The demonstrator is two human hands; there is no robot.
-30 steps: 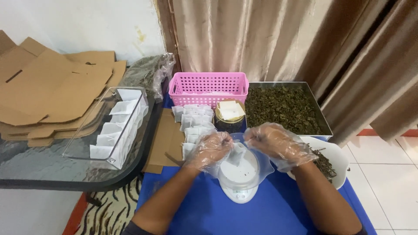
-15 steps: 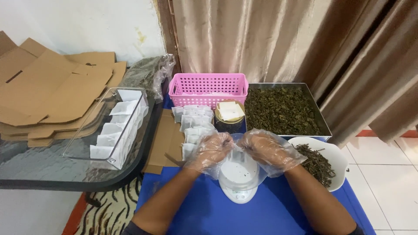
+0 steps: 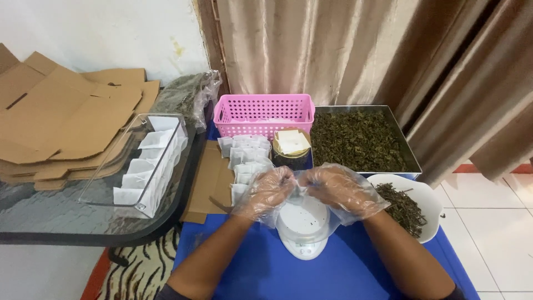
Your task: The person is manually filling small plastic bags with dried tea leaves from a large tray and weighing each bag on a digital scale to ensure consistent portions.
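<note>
Risk: the small white sachet (image 3: pixel 300 189), pinched between both gloved hands, may tip and spill dried leaves onto the white scale (image 3: pixel 303 228) or the blue surface (image 3: pixel 266 266), because loose plastic gloves weaken grip. The left hand (image 3: pixel 266 191) and right hand (image 3: pixel 336 189) both grasp it, directly above the scale, fingertips meeting.

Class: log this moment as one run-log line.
left hand: gloved, pinching small sachet | right hand: same | below: white scale
</note>
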